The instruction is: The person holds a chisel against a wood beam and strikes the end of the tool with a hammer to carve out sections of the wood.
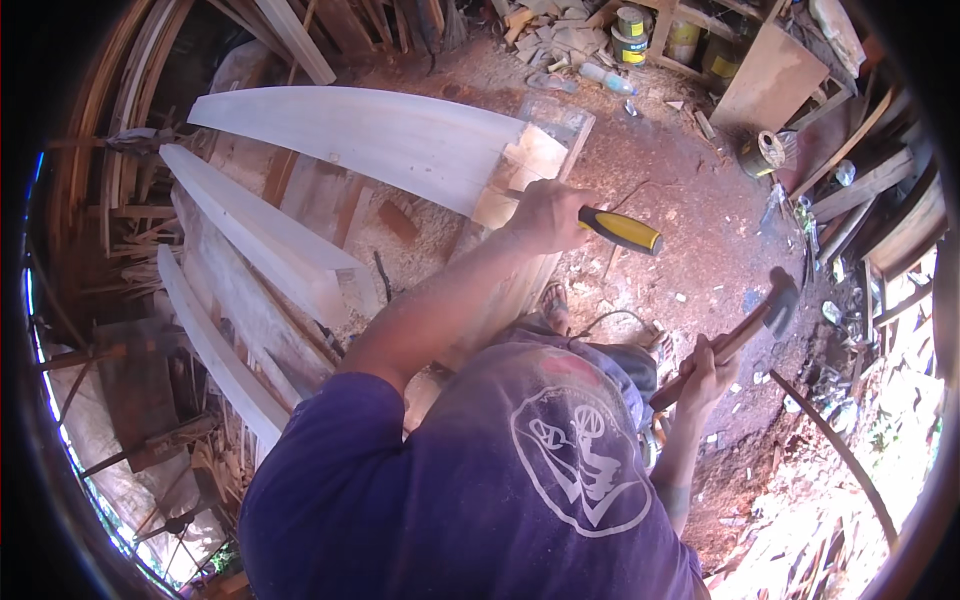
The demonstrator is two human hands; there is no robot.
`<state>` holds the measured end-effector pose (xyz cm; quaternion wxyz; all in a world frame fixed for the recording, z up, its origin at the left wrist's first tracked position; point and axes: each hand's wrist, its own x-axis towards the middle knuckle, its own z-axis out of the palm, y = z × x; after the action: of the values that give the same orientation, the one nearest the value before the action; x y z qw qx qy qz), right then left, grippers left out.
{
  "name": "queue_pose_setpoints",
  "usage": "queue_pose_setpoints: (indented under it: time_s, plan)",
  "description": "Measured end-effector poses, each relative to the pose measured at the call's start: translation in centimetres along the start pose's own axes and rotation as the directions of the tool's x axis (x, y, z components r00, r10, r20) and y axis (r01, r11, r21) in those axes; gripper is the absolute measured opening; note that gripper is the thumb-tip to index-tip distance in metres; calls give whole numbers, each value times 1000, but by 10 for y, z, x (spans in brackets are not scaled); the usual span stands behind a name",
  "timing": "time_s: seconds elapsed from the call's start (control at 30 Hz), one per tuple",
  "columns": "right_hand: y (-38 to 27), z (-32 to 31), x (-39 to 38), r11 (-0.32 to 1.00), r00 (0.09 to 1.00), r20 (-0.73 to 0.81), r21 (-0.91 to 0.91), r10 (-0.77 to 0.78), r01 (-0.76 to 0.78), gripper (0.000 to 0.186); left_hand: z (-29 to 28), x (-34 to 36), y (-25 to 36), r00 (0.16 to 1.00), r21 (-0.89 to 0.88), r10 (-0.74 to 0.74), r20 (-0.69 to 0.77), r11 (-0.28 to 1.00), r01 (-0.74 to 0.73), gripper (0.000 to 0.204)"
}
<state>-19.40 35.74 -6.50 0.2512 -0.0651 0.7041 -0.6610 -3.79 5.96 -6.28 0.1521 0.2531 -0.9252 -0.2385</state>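
Observation:
My left hand [551, 215] is closed around a chisel near the lower part of its yellow and black handle [622, 231]. The chisel lies almost level, its blade pointing left over the end of a long pale curved board [360, 130]; whether the edge touches the wood I cannot tell. A lighter, squared patch marks that board end. Off to the right, my right hand [708, 370] grips a hammer by its wooden handle [745, 332], with the dark head [782, 305] raised away from the chisel.
Two more pale curved timbers [260, 225] [215, 340] lie to the left. Stacked planks [125, 90] line the far left. At the back right stand tins [630, 45], a plastic bottle [607, 78] and a leaning brown panel [768, 75]. A foot [555, 305] shows beside the work.

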Motion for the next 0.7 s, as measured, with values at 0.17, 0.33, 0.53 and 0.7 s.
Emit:
queue_pose_setpoints:
  time_s: [0.17,0.33,0.53,0.7]
  plan:
    - [-11,16,-12,903,916,-114,161,-384,399,11,1,-1,-5,1000,23,-5,26,1000,4,25]
    - [-2,64,-36,850,933,358,-485,-21,205,7,-3,4,6,1000,28,6,21,1000,-6,26]
    - [-28,17,-12,911,903,-130,-2,-409,412,25,-4,-6,-4,999,62,27,20,998,-29,23]
    - [28,46,-25,928,952,182,-240,-246,285,12,-1,2,2,999,83,-8,47,997,4,23]
